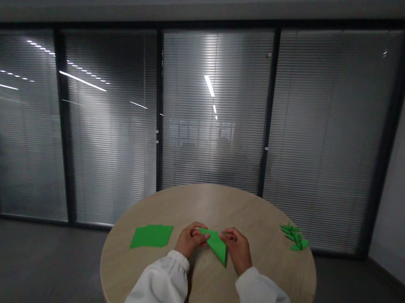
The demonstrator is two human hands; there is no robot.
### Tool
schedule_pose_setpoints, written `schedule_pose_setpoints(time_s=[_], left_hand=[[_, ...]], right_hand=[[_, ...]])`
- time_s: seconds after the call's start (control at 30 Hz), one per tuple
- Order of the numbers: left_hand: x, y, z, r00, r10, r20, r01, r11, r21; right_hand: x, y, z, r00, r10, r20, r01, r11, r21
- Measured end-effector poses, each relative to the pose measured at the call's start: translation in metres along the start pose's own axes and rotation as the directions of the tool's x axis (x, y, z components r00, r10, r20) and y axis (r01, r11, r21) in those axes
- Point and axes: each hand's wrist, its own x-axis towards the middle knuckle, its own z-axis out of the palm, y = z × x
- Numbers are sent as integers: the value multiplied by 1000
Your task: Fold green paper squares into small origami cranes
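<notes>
Between our two white sleeves (159,289), over a round wooden bench (210,300), we hold a folded green paper (219,247) in front of us. Its low corner points back toward us, near our right wrist; from there the long axis slants away and leftward, up to the fingers of our left hand (187,239). Most of the paper sits to the right of those fingers, and we judge our right hand (237,248) the nearer to its broad part. Both hands' fingers are closed on it: the left thumb and forefinger pinch its narrow left end, the right fingers grip the far edge further along. Whether its underside touches the wood, we cannot tell. Left of our left hand, near but apart, green sheets (151,236) lie flat. Farther off at right, by the bench's rim, we see pointed green folded pieces (295,237) clustered, well apart from our right hand. Beyond stands a glass partition with blinds (213,107).
</notes>
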Motion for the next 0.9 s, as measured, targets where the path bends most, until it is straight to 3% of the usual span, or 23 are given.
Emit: schedule_pose_setpoints(time_s=[0.17,0.33,0.47,0.9], left_hand=[[0,1,0,996,86,-13,-86,994,62],[2,-1,-3,983,179,-38,-172,974,147],[1,0,-3,982,184,-48,-174,972,157],[-3,8,1,983,172,-62,-163,978,129]], right_hand=[[-1,-1,-1,999,-41,18,41,999,-32],[-2,-6,0,998,-28,52,25,998,52],[-3,-6,1,997,24,79,-30,997,77],[-6,-11,0,997,12,80,-23,991,133]])
